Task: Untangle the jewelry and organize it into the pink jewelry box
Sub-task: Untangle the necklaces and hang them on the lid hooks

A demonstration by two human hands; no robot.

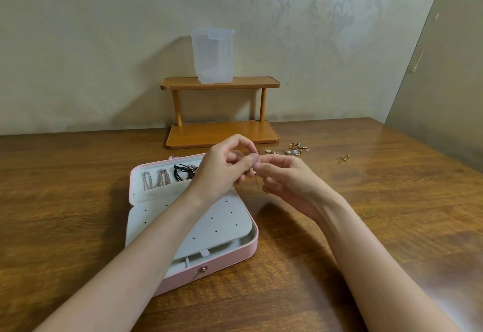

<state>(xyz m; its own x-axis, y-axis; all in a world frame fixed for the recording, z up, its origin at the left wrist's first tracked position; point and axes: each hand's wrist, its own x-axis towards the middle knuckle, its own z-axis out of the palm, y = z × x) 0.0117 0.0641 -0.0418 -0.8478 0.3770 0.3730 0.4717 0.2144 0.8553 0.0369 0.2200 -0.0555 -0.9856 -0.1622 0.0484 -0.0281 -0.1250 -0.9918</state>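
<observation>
The pink jewelry box (230,258) lies open on the table, its grey perforated panel (222,224) facing up. Chains (156,180) and a black cord (183,170) hang in its lid pocket. Above the box's right edge, my left hand (224,167) and my right hand (285,180) meet, both pinching a thin gold chain (257,184) that dangles between the fingertips. A small heap of gold jewelry (294,148) lies on the table behind my right hand, with one loose gold piece (344,158) further right.
A small wooden two-tier shelf (220,112) stands against the wall at the back, with a clear plastic container (213,55) on its top tier. The wooden table (339,227) stretches around the box. A wall panel closes the right side.
</observation>
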